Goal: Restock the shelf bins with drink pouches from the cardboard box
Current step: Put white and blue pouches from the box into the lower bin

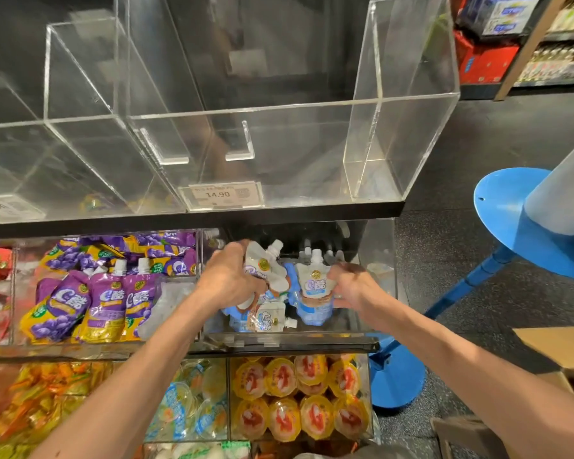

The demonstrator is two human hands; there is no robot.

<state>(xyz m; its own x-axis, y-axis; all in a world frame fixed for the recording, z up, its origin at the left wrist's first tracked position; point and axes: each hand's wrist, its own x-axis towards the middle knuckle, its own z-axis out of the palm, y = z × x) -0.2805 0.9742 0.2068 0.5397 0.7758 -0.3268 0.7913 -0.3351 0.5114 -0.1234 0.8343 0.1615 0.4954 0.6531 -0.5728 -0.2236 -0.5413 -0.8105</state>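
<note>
Head view, looking down at shop shelving: both bare arms reach forward into a clear bin on the middle shelf. The left hand has its fingers wrapped round a tilted pouch, spout leaning up and right. The right hand curls its fingers on the edge of an upright pouch. The cardboard box sits low right, nearer the right hand.

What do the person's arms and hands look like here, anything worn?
Both forearms are bare to the frame edge, no sleeves showing. The left hand and right hand wear no gloves; no watch, bracelet or ring is visible.
</note>
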